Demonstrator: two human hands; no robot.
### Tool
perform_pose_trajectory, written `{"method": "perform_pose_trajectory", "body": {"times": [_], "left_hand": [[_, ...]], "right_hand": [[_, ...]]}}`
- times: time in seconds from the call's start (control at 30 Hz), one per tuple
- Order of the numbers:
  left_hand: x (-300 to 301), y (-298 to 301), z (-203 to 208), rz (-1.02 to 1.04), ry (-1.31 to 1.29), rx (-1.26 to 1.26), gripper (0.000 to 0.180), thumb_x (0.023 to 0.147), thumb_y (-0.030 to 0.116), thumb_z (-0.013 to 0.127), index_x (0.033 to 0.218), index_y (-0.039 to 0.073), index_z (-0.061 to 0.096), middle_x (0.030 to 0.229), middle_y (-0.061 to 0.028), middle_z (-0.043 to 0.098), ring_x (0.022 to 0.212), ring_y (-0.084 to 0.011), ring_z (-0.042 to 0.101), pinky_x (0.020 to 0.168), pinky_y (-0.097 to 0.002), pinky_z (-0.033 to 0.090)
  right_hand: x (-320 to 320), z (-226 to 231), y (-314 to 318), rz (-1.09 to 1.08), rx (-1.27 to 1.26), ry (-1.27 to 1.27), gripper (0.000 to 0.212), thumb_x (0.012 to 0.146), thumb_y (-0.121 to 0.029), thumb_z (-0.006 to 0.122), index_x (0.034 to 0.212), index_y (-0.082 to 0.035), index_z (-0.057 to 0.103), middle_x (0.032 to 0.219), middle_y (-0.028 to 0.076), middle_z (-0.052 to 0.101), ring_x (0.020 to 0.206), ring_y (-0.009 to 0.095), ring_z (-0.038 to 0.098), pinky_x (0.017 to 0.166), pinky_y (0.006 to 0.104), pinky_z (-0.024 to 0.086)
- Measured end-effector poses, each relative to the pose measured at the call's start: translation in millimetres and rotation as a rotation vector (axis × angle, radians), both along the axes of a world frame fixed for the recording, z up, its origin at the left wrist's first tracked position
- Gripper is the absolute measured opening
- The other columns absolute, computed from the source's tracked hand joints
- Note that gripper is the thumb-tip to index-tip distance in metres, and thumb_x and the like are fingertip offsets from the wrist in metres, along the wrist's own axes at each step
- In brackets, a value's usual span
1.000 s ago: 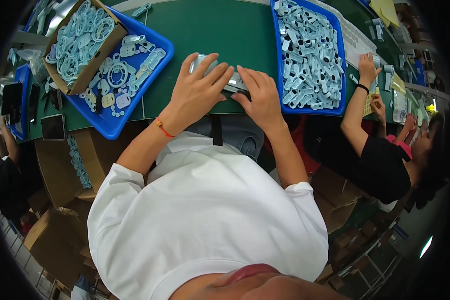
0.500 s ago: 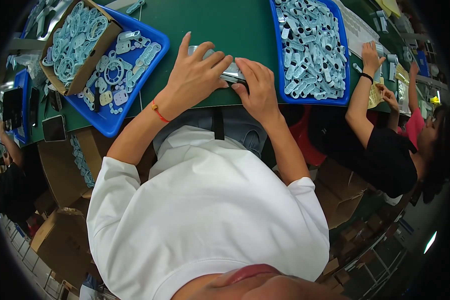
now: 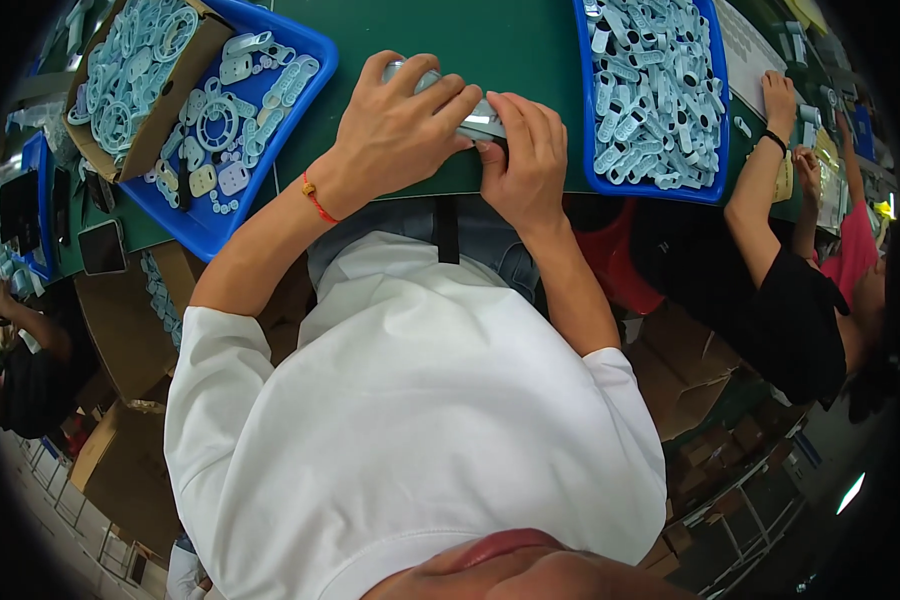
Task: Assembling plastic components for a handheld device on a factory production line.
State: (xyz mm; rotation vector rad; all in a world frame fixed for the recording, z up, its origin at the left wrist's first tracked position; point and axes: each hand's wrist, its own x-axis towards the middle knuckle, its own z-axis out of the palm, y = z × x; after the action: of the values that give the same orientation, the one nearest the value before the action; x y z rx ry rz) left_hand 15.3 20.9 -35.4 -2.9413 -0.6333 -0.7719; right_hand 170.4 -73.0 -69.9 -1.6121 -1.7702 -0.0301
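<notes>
Matt green table top (image 3: 530, 50), glossy blue plastic trays (image 3: 300, 100), pale smooth plastic parts (image 3: 650, 90), brown cardboard box (image 3: 170, 110)

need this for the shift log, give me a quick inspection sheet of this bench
surface: green table, bare in the middle between two trays.
job's things: pale grey part held at the table's near edge by both hands.
clutter: blue tray of pale blue pieces on the right; blue tray of rings and small parts on the left; cardboard box of rings resting on it.
grippers: left hand lies over the part; right hand pinches its end.
cables: nothing seen.
surroundings: person in black at the right; cardboard boxes under the table.
</notes>
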Motion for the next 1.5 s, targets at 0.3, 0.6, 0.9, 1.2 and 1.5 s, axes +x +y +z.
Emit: {"method": "perform_pose_trajectory", "body": {"times": [0.3, 0.6, 0.9, 1.2, 1.5], "left_hand": [[2.4, 4.6, 1.9, 0.006, 0.034, -0.033, 0.047, 0.061, 0.025, 0.077, 0.103, 0.012, 0.061, 0.099, 0.0002, 0.062, 0.100, -0.0214, 0.054, 0.085, -0.0425, 0.041], [18.6, 38.3, 20.8, 0.024, 0.121, -0.172, 0.046, 0.061, 0.026, 0.078, 0.102, 0.014, 0.061, 0.098, 0.0016, 0.062, 0.102, -0.0209, 0.053, 0.085, -0.0422, 0.041], [98.7, 148.1, 37.5, -0.380, 0.184, -0.182, 0.049, 0.067, 0.018, 0.074, 0.114, 0.021, 0.060, 0.122, 0.0023, 0.055, 0.123, -0.0241, 0.041, 0.101, -0.0501, 0.031], [200.3, 289.1, 19.7, 1.073, -0.222, -0.871, 0.099, 0.067, 0.055, 0.066, 0.138, 0.004, 0.019, 0.132, -0.0214, 0.040, 0.121, -0.0400, 0.041, 0.095, -0.0533, 0.032], [155.9, 345.0, -8.4, 0.625, -1.263, -1.140, 0.047, 0.071, 0.015, 0.070, 0.110, -0.004, 0.051, 0.092, -0.0177, 0.061, 0.079, -0.0219, 0.059, 0.068, -0.0353, 0.047]], "right_hand": [[5.8, 1.1, 5.0, 0.050, -0.005, 0.004, 0.050, 0.068, -0.011, 0.072, 0.115, -0.004, 0.058, 0.112, 0.012, 0.058, 0.100, 0.030, 0.054, 0.085, 0.0384, 0.042], [14.7, 46.1, -4.6, -0.015, 0.037, -0.051, 0.043, 0.073, -0.009, 0.069, 0.115, -0.004, 0.059, 0.116, 0.012, 0.057, 0.109, 0.032, 0.053, 0.095, 0.0396, 0.040], [119.2, 74.8, 13.0, -0.151, -0.387, -0.127, 0.036, 0.075, -0.001, 0.060, 0.111, -0.006, 0.059, 0.112, 0.015, 0.056, 0.098, 0.033, 0.054, 0.085, 0.0400, 0.044], [109.8, 66.2, 21.4, -0.171, -0.458, -0.135, 0.033, 0.066, -0.008, 0.072, 0.097, -0.008, 0.061, 0.107, 0.011, 0.053, 0.095, 0.030, 0.055, 0.078, 0.0409, 0.042], [113.2, 66.3, 40.9, -0.088, -0.424, -0.091, 0.032, 0.067, -0.006, 0.072, 0.098, -0.007, 0.062, 0.105, 0.007, 0.054, 0.091, 0.028, 0.054, 0.078, 0.0379, 0.043]]}}
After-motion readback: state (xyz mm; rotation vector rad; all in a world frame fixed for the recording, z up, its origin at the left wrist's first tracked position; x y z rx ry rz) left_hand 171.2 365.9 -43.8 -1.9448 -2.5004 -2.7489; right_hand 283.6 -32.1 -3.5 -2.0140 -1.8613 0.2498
